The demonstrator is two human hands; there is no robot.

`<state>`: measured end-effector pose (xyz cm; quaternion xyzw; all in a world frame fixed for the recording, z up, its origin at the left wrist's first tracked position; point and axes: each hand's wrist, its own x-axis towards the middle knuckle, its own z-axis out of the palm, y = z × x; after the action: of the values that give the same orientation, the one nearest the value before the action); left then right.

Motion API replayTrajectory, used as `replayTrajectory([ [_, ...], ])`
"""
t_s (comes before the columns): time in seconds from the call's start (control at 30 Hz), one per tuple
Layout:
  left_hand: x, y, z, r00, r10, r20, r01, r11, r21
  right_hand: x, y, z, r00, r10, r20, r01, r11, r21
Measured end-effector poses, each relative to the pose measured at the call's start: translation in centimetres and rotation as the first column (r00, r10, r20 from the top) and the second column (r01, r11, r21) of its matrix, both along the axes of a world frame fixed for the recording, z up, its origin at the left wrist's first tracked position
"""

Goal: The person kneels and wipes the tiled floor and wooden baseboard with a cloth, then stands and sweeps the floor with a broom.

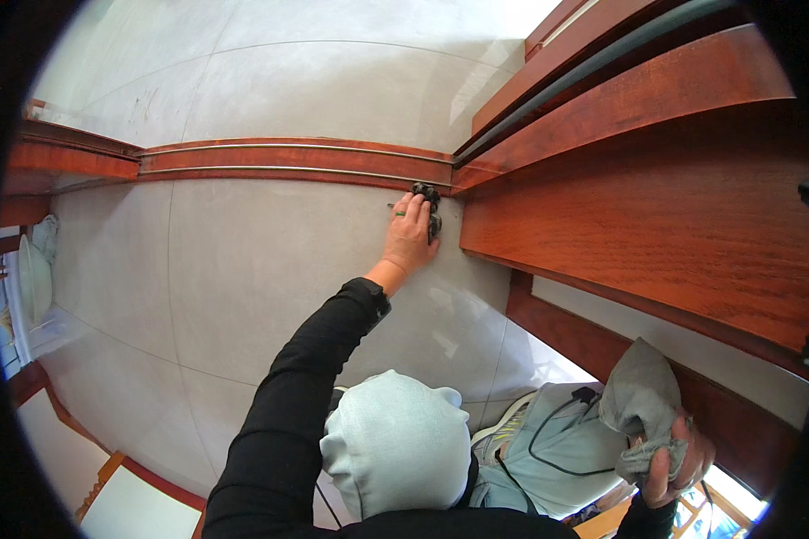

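Observation:
My left hand [412, 229], with a green ring on one finger, rests on a small dark object [433, 209] on the floor tiles against the wooden door sill. What that object is, I cannot tell; my fingers cover part of it. Two metal rails run along the red-brown sill [296, 159]. At the lower right my right hand [681, 461] grips a grey cloth [640, 387], which hangs in folds above my light trousers.
Wooden door panelling [634, 222] rises close on the right. A wooden jamb [74, 162] stands at the left end of the sill. A white-seated chair [141, 505] is at the lower left, and a pale basin-like object [35, 279] at the far left.

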<state>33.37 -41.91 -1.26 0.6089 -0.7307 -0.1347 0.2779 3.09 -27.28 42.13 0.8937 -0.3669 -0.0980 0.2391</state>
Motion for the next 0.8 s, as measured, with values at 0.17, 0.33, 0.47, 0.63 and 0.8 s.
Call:
replayTrajectory([
  [0.17, -0.9, -1.0, 0.5, 0.929, -0.351, 0.114, 0.343, 0.936, 0.082, 0.8, -0.3, 0.2, 0.991, -0.071, 0.110, 0.066, 0.997, 0.047],
  [0.33, -0.5, -1.5, 0.8, 0.920, -0.391, 0.016, 0.390, 0.919, 0.050, 0.7, -1.0, -0.6, 0.998, -0.055, 0.021, 0.057, 0.994, -0.093],
  [0.47, 4.4, -0.5, 0.4, 0.988, -0.154, 0.012, 0.154, 0.988, 0.002, -0.1, -0.8, -0.5, 0.997, -0.079, -0.010, 0.078, 0.994, -0.081],
  [0.63, 12.0, 1.2, 0.3, 0.976, 0.196, 0.094, -0.194, 0.981, -0.029, -0.6, 0.1, 0.1, 0.990, -0.138, -0.035, 0.139, 0.990, 0.017],
  [0.8, 8.2, 0.6, -0.1, 0.986, 0.161, -0.051, -0.163, 0.986, -0.025, -0.6, 0.2, -0.1, 0.997, -0.080, -0.016, 0.080, 0.996, -0.048],
])
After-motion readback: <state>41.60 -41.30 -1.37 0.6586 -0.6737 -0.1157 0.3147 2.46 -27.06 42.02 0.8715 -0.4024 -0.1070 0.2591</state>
